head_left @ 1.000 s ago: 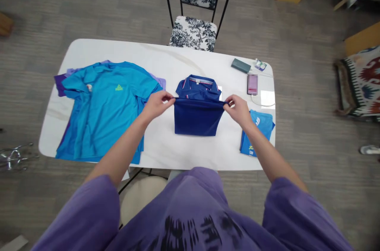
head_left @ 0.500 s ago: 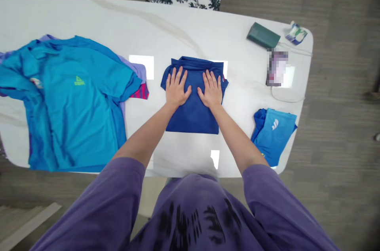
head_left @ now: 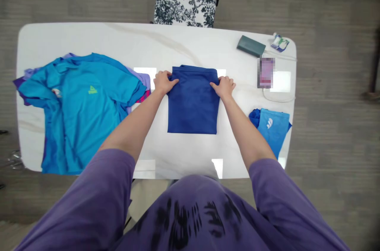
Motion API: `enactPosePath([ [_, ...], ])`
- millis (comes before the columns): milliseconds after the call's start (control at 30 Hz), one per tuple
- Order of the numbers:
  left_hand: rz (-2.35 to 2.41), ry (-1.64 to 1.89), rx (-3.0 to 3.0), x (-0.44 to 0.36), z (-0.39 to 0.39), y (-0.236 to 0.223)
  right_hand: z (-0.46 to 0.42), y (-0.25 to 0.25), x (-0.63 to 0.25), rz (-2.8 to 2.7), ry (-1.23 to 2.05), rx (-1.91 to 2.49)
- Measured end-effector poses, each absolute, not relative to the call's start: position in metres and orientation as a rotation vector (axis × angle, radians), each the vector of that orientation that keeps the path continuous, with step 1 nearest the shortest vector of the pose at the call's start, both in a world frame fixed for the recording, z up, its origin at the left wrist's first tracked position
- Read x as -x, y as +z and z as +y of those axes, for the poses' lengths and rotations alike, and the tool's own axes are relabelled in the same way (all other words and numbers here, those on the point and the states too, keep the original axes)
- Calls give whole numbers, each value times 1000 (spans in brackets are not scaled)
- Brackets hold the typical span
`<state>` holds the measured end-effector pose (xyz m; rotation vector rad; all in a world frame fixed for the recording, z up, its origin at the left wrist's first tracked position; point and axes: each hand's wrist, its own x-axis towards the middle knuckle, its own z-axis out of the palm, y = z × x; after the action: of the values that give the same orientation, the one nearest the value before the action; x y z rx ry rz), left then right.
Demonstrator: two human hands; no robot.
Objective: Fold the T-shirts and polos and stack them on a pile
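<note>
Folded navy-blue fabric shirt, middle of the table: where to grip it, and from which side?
I'd pinch the folded navy-blue shirt by both side edges near its far end, coming from left and right. It lies flat and squarish, so a two-sided hold should keep the layers aligned. The left hand and right hand are at those edges, thumbs on top.

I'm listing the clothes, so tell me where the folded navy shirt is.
In the head view, the navy shirt lies centrally on the table, between the left hand and right hand, right of the teal shirt.

bright tabletop (head_left: 184, 154), square glare patches, pixelated phone (head_left: 266, 72)
</note>
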<state>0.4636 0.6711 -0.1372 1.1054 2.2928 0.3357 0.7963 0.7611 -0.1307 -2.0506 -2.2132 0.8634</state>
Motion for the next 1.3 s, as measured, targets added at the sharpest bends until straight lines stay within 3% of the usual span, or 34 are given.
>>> enactPosePath([
  [167,2237,529,-1055,-482,650,-108,749,-100,-796,-2366,1020,1930],
  [333,2084,805,-1161,-506,588,-33,689,-32,-818,-2319,1048,1701],
  [567,1908,1076,-1212,-547,434,67,533,63,-905,-1938,1198,1448],
  [867,1621,988,-1010,-666,282,148,347,175,-1053,-1828,1081,1585],
  [1067,1424,910,-1027,-781,305,162,340,215,-1191,-1722,913,1697],
  [1300,1499,789,-1008,-921,485,86,514,139,-1313,-1812,752,1846],
])
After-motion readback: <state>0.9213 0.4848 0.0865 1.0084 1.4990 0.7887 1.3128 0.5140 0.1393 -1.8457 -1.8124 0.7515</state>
